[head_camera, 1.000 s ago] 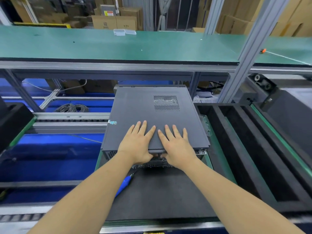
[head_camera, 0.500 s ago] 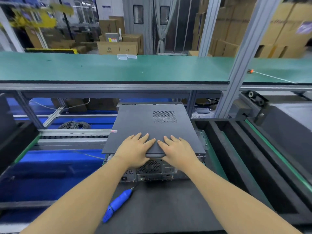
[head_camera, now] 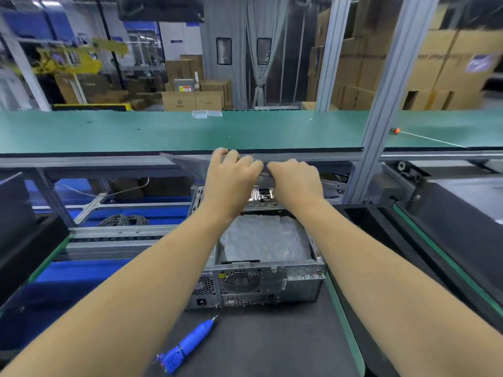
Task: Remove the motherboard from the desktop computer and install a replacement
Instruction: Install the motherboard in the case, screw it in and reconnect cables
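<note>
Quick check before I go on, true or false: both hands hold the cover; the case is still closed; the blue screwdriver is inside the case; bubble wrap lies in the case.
1. Both the left hand and right hand grip the lifted cover panel: true.
2. The computer case is closed: false, its top is open.
3. The blue screwdriver is inside the case: false, it lies on the black mat in front.
4. Bubble wrap lies in the case: true.
</note>
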